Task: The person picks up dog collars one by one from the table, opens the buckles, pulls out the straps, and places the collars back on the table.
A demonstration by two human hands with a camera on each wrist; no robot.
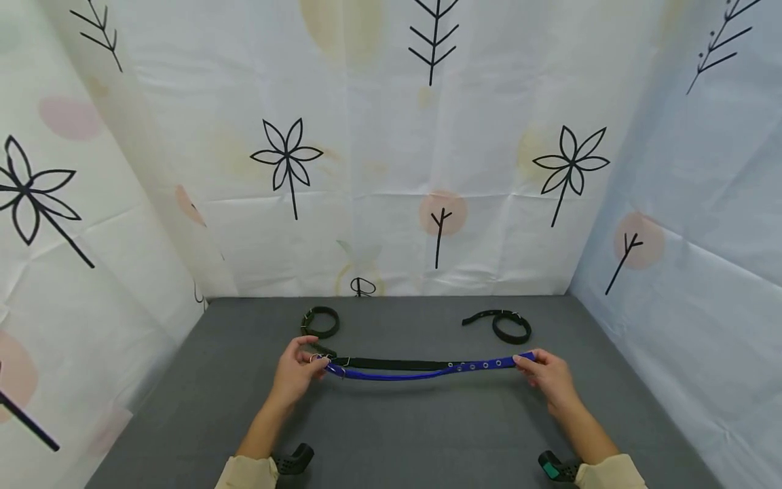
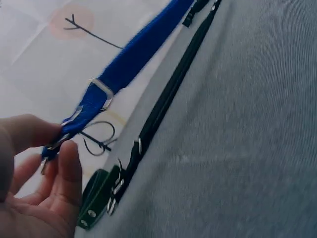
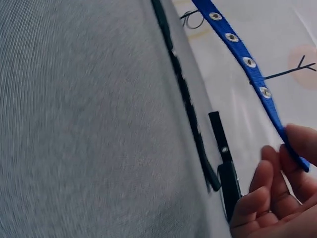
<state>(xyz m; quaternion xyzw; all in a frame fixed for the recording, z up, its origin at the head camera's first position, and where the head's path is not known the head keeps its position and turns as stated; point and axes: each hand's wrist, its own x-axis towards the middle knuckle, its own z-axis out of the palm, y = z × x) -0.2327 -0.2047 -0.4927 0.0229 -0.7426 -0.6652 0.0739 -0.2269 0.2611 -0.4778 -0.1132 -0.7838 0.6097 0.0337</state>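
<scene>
A blue collar (image 1: 391,377) with a metal buckle and a row of eyelets stretches sideways between the two hands, sagging a little in the middle. Its buckle end is pinched by my left hand (image 1: 292,372), thumb against fingers; a metal loop (image 2: 101,94) shows just past the fingertips in the left wrist view. At the eyelet end, my right hand (image 1: 550,380) pinches the tip between thumb and finger. In both wrist views the blue collar hangs above the tabletop. Behind it a black collar (image 1: 397,365) lies straight along the grey table, partly covered in the head view.
On the grey table (image 1: 415,435), a dark green collar (image 1: 322,322) lies coiled at the back left. Another dark collar (image 1: 512,328) is coiled at the back right, its tail pointing left. Patterned white cloth (image 1: 366,170) rises behind the table and along both sides.
</scene>
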